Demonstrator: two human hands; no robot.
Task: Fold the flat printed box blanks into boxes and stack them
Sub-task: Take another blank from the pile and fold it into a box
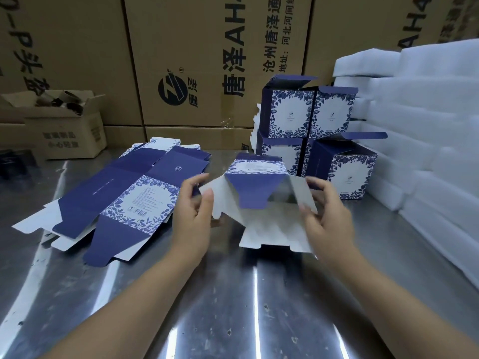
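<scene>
**Box blank half-formed, end flaps splayed**

The box blank [255, 187] sits mid-table [233, 307], between both hands; the left hand [193, 216] pinches its left white flap, the right hand [324, 211] its right one; next, probably, fold these inward, then tuck the blue flap; folded boxes [311, 117] wait far right.

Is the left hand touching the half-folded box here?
Touching. The head view shows the left hand pinching the white left flap of the half-folded box, with the thumb overlapping the flap's edge and no gap.
</scene>
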